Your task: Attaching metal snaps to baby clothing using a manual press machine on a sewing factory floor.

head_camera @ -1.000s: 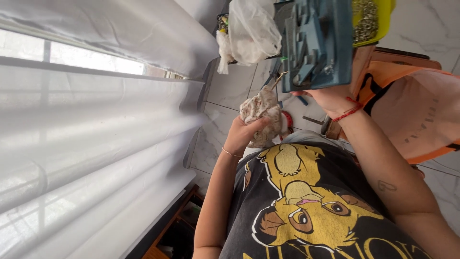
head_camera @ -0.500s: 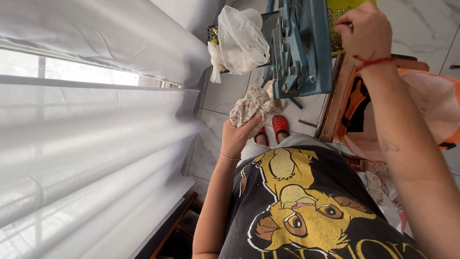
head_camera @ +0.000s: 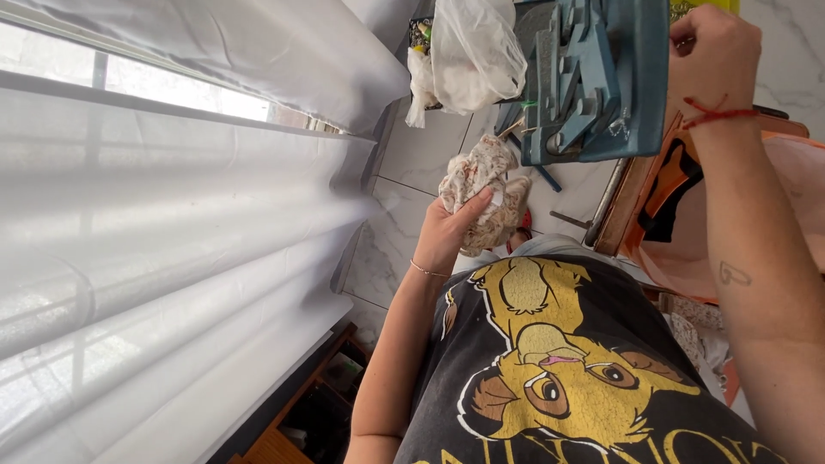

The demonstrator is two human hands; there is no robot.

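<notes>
My left hand is closed around a crumpled floral cloth, held up in front of my chest just below a blue metal machine. At the machine's right edge, by a yellow part, my right hand is curled into a fist. It wears a red string at the wrist. Its fingertips press on the machine's edge, and what lies under them is hidden. My dark shirt with a yellow lion print fills the lower middle.
A clear plastic bag with white stuffing hangs left of the machine. White curtains cover the window on the left. Orange and pink fabric lies on a wooden surface at the right. Below is a marble-tile floor.
My right hand has moved from under the blue machine up to its right edge. My left hand stays shut on the floral cloth, and the view has shifted a little.
</notes>
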